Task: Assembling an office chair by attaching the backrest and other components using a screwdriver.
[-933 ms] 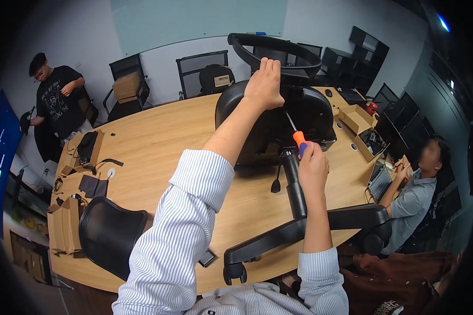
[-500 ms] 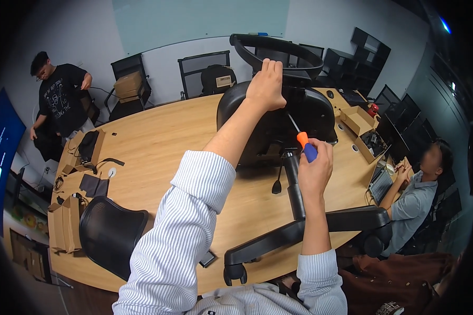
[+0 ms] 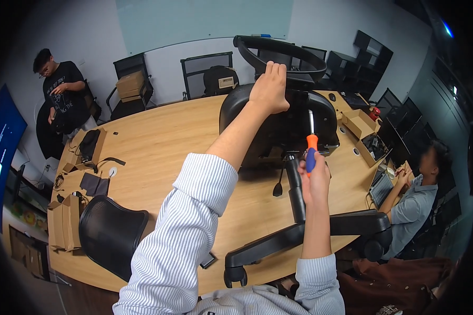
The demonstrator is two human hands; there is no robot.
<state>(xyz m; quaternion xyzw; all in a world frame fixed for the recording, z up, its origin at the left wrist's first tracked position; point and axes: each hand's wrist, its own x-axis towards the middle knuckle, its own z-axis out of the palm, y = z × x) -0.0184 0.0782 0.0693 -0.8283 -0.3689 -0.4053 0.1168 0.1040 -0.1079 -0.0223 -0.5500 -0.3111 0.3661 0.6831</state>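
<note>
A black office chair (image 3: 230,113) lies tipped over on the table, its seat underside facing me. Its looped armrest (image 3: 320,65) rises at the far end, and its column (image 3: 296,197) and caster base (image 3: 268,247) extend toward me. My left hand (image 3: 269,92) is closed on the chair beside the armrest's mount; the part under its fingers is hidden. In my right hand (image 3: 318,181) is a screwdriver (image 3: 312,142) with an orange and blue handle, its shaft pointing up in front of the seat underside. Whether its tip touches the chair, I cannot tell.
Around me is a wooden table (image 3: 168,142) with open cardboard boxes (image 3: 65,223) at left and another box (image 3: 360,123) at right. A mesh chair (image 3: 113,231) stands at near left. One person (image 3: 68,94) stands far left; another (image 3: 415,199) sits at right by a laptop (image 3: 382,188).
My right hand has swung the screwdriver's tip right, away from my left hand, and its shaft is now nearly upright. My left hand stays on the chair. The standing person's arms have moved.
</note>
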